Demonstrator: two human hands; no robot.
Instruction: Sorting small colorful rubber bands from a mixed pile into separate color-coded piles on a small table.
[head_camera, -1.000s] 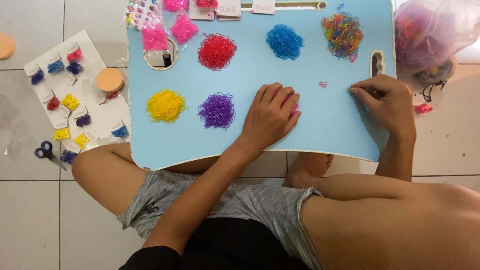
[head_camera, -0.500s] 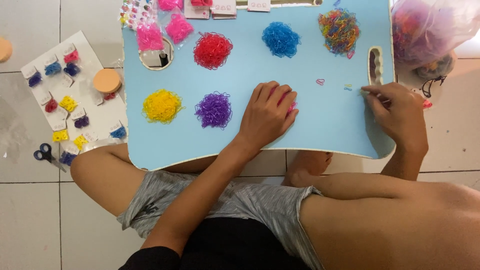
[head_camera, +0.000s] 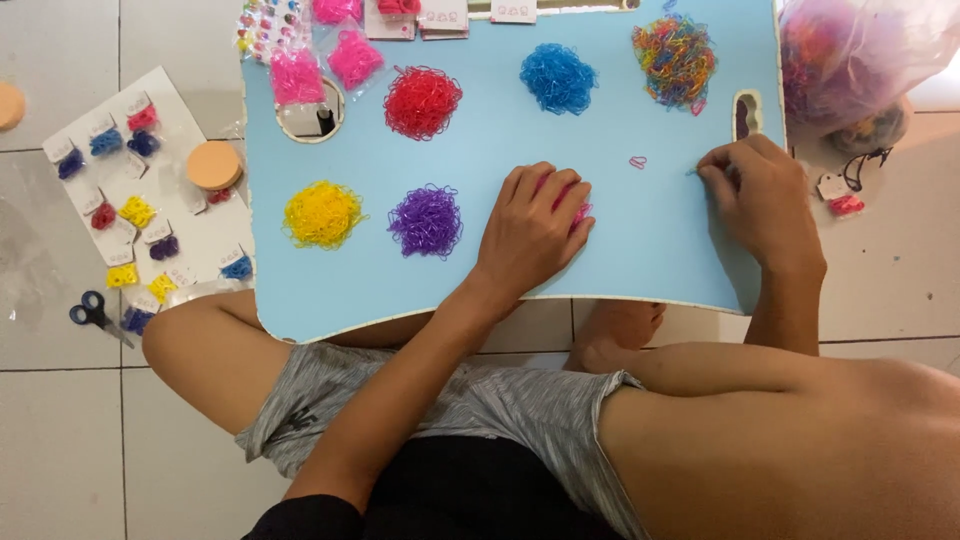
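Right hand (head_camera: 762, 200) now nearer; pink band (head_camera: 637, 161) lengthwise left-right.

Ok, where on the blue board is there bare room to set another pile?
Bare board: between the purple pile and blue pile, and around the lone pink band between the left hand and right hand. Crowded: top-left packets.

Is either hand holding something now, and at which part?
The left hand lies flat over a pile of pink bands, not gripping. The right hand pinches something tiny at its fingertips; what it is cannot be told.
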